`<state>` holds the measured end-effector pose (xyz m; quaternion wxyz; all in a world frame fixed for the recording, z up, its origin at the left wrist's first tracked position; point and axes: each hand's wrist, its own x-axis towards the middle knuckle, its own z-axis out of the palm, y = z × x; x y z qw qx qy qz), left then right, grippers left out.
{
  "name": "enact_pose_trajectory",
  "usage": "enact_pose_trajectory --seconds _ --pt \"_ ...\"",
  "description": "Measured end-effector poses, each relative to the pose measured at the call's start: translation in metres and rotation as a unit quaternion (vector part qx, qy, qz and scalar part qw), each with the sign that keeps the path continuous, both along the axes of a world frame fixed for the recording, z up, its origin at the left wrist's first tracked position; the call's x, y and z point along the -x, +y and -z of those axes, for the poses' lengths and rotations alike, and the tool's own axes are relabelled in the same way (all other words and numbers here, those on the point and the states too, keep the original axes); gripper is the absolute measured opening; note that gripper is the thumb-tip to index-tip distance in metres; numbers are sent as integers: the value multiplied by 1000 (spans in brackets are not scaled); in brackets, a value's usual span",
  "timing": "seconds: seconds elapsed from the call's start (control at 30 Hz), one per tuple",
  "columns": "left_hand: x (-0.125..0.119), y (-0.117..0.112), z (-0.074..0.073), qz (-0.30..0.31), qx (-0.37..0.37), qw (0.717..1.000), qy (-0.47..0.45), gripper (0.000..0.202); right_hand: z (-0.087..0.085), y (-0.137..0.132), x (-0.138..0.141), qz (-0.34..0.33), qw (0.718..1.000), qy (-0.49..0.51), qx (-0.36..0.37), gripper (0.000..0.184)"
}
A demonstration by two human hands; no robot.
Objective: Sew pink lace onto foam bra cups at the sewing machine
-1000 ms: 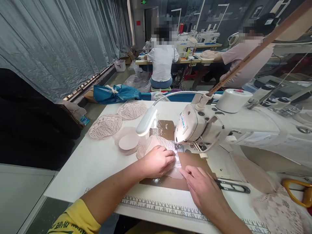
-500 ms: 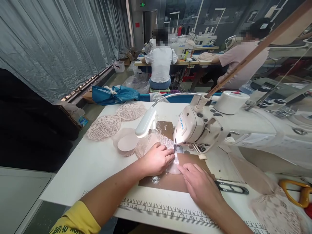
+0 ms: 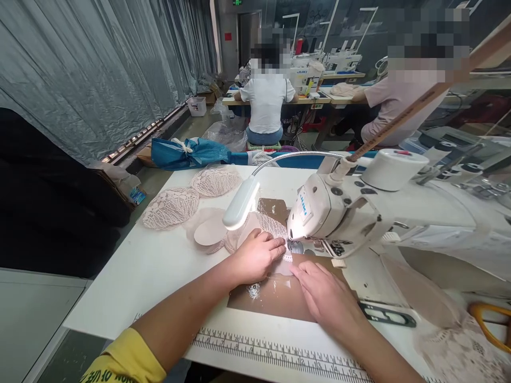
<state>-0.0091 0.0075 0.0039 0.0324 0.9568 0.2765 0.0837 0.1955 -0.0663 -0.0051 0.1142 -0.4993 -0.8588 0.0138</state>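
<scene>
A pale pink lace bra cup (image 3: 272,224) lies under the needle of a white sewing machine (image 3: 313,205), on a brown plate (image 3: 275,300). My left hand (image 3: 257,258) rests on the lace just left of the needle, its fingers laid flat and close together. At the near edge of the same piece, my right hand (image 3: 323,287) pinches the sheer cloth between thumb and forefinger. The left thumb is hidden. Beside the left hand is another sheer piece with a smooth oval pad (image 3: 210,233).
Two lace cups (image 3: 171,207) lie at the table's far left. A lamp (image 3: 241,203) on a bent neck hangs over the work. Orange-handled scissors (image 3: 489,322) and more lace (image 3: 459,346) lie at right. Two people sit at machines beyond.
The near edge of the bra cup has moved slightly away from me, toward the needle, with both hands still at it. The view has shifted a little, so the machine appears farther right.
</scene>
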Motion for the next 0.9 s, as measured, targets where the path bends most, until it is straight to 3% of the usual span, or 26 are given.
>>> enact_pose_trajectory --seconds 0.4,0.57,0.73,0.9 --pt "5 10 10 -62 10 995 -81 41 11 11 5 41 998 0 -38 45" --pt "9 8 8 -78 13 992 -95 38 3 7 -4 23 1000 12 -6 46" --pt "15 5 8 -92 39 988 -119 43 -4 -17 -52 53 998 -6 -40 40" --pt "21 11 3 -120 144 968 -167 23 15 -40 -116 37 994 -44 -95 35"
